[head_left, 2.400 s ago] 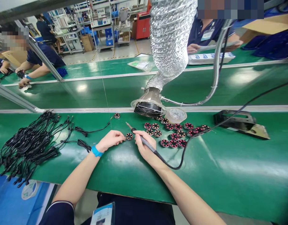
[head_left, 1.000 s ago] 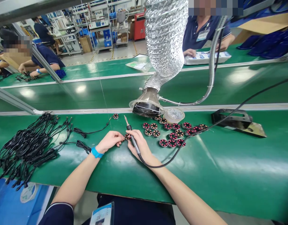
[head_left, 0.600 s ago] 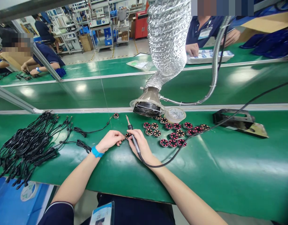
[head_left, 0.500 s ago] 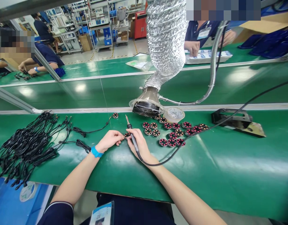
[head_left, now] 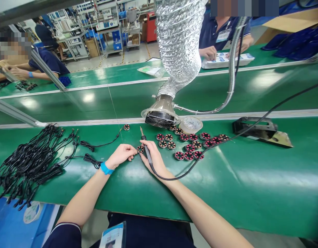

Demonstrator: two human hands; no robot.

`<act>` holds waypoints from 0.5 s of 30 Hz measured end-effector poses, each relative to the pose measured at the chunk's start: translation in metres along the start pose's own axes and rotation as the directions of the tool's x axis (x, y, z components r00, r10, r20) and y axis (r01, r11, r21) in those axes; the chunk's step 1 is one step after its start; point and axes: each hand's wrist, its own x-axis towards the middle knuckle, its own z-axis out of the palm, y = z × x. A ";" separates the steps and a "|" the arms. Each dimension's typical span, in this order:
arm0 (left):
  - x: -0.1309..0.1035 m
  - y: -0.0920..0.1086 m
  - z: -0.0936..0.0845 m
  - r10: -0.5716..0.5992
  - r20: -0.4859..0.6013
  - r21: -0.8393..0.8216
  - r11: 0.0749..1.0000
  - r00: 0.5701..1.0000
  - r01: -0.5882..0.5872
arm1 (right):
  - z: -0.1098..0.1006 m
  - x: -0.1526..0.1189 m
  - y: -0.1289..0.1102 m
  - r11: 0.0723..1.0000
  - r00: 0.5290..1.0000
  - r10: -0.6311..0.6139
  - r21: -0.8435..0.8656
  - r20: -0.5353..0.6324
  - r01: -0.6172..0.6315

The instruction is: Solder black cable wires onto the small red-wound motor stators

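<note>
Green bench (head_left: 138,193) stretched beneath my arms, and the coil (head_left: 140,149) sat between my two hands, right at my left fingertips. My left hand (head_left: 122,155) was nearly closed, thumb and forefinger pinching the coil at its left edge; whether by rim or wire was too small to tell. My right hand (head_left: 154,155) was curled around the iron (head_left: 148,153), penlike, its tip pointing up and away, beyond the coil. My right thumb was just beside the coil's right side, touching or not I couldn't tell. Farther off, past my left fingers, lay a wired coil (head_left: 126,127) on its lead. To my right were the spare coils (head_left: 189,147), with a tub (head_left: 190,124) behind them near the fan (head_left: 160,119). Black cables (head_left: 32,158) lay heaped well to my left.
</note>
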 end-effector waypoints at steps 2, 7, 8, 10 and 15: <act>-0.001 0.000 0.001 0.005 0.007 0.004 1.000 1.000 -0.005 | 0.001 0.001 0.000 1.000 1.000 0.012 -0.006 -0.008 -0.012; -0.001 -0.001 0.003 0.013 0.007 0.017 1.000 1.000 -0.014 | 0.001 0.002 0.001 0.999 1.000 0.008 -0.032 -0.011 -0.008; 0.000 -0.002 0.003 0.014 0.002 0.018 1.000 1.000 -0.014 | 0.001 0.002 0.001 0.999 1.000 0.004 -0.034 -0.011 -0.005; 0.000 -0.002 0.002 0.018 -0.011 0.022 1.000 1.000 -0.017 | 0.000 0.002 0.001 0.999 1.000 -0.001 -0.037 -0.013 0.001; 0.001 -0.003 0.002 0.023 -0.019 0.037 0.999 1.000 -0.023 | -0.003 0.003 -0.008 0.999 0.991 0.011 -0.044 -0.134 -0.017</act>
